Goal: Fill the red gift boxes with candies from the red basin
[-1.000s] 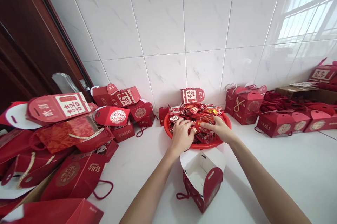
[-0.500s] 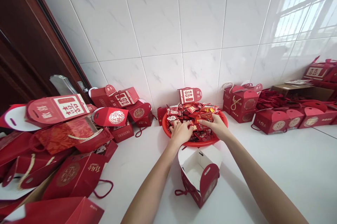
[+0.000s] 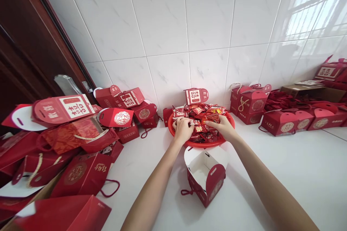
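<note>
A red basin [image 3: 230,129] full of red-wrapped candies [image 3: 200,128] stands by the wall. My left hand [image 3: 183,129] is at the basin's left side, fingers curled and closed on a small wrapped candy [image 3: 194,122]. On the right side, my right hand [image 3: 223,127] pinches a flat red candy packet [image 3: 212,118] between thumb and fingers. In front of the basin, between my forearms, a red gift box [image 3: 205,178] sits with its flaps spread, showing a bare white inside and a red cord loop.
Piled red boxes [image 3: 78,176] fill the left side. A red box with a white label [image 3: 196,96] leans on the tiled wall behind the basin. To the right are more red boxes [image 3: 287,121] and a brown carton [image 3: 330,93].
My left hand has curled its fingers and now grips a wrapped candy. My right hand stays at the same packet. The view has shifted slightly.
</note>
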Tool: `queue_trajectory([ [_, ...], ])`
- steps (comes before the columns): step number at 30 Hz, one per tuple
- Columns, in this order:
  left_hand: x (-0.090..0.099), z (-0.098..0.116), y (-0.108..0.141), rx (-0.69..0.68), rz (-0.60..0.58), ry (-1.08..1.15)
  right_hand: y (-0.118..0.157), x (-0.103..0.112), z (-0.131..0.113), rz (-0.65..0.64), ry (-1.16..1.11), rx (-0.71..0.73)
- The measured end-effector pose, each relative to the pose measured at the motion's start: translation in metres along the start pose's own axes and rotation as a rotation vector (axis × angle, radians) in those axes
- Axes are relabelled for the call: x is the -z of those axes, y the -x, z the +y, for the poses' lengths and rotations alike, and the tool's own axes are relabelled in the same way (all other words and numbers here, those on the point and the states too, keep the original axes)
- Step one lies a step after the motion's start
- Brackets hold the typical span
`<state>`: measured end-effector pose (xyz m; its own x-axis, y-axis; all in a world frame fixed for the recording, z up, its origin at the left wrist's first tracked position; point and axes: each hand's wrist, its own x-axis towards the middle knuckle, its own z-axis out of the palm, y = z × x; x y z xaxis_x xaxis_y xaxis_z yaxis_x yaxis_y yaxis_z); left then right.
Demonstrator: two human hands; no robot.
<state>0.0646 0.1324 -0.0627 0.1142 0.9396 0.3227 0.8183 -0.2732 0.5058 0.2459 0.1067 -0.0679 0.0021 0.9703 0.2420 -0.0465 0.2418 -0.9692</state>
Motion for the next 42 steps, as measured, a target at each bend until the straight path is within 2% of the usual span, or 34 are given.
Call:
queue_trajectory([
  [4, 0.001, -0.002, 0.0, -0.025, 0.028, 0.029, -0.001, 0.0, 0.0, -0.004, -0.009, 0.009],
  [9, 0.0, -0.003, 0.006, -0.334, 0.0, 0.188, 0.0, 0.001, -0.002, -0.095, -0.013, 0.06],
  [11, 0.0, -0.003, 0.007, -0.379, -0.034, 0.221, 0.0, 0.001, -0.004, -0.137, 0.004, 0.059],
  [13, 0.0, -0.004, 0.008, -0.353, -0.049, 0.257, 0.001, 0.001, -0.004, -0.148, 0.026, 0.063],
  [19, 0.004, -0.006, 0.01, -0.169, 0.004, 0.361, 0.0, 0.002, -0.003, -0.045, 0.089, 0.065],
  [24, 0.008, -0.008, 0.016, -0.222, -0.14, 0.286, -0.001, 0.001, -0.002, -0.02, 0.11, 0.044],
  [28, 0.009, -0.008, 0.021, -0.269, -0.205, 0.215, 0.0, 0.0, -0.002, -0.007, 0.061, 0.033],
  [37, 0.015, -0.014, 0.015, -0.335, -0.201, 0.122, 0.0, 0.0, -0.003, -0.039, 0.018, 0.026],
  [42, 0.022, -0.021, 0.012, -0.307, -0.257, 0.131, 0.0, 0.001, -0.002, -0.02, 0.05, 0.019],
])
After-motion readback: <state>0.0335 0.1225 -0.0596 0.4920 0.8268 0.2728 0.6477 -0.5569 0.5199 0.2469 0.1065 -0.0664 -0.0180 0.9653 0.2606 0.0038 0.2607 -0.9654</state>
